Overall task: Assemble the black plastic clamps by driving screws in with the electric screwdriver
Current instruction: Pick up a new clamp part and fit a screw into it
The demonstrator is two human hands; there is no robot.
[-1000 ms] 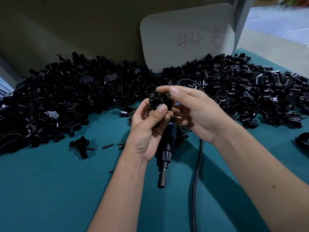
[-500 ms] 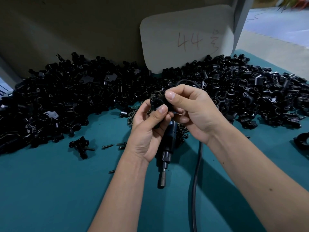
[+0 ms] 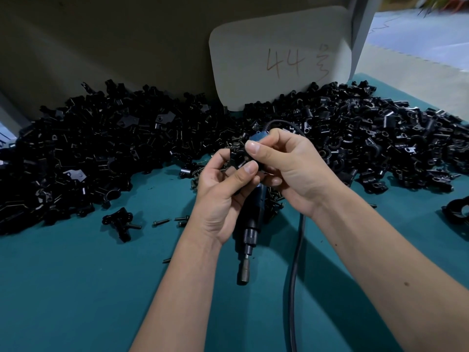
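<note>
The table (image 3: 76,288) is covered in teal cloth; a heap of black clamp parts (image 3: 101,153) runs along its far edge, split by a pale card (image 3: 279,54) marked "44" that stands behind the heap. Nearer than the card, both hands meet over the middle of the table; the left hand (image 3: 220,199) and the right hand (image 3: 294,166) pinch one small black clamp (image 3: 239,156) between thumbs and fingertips, close together and touching the same piece. Below the hands, on the near side from the card, the screwdriver (image 3: 250,224) lies with its bit end pointing toward the person; whether the right hand also carries its blue top cannot be told. Its cable (image 3: 295,275) curves over the right hand and trails down to the near edge. Left of the screwdriver lies a loose clamp (image 3: 119,222); between the two lie a few screws (image 3: 161,221); more screws (image 3: 275,199) sit under the right hand.
</note>
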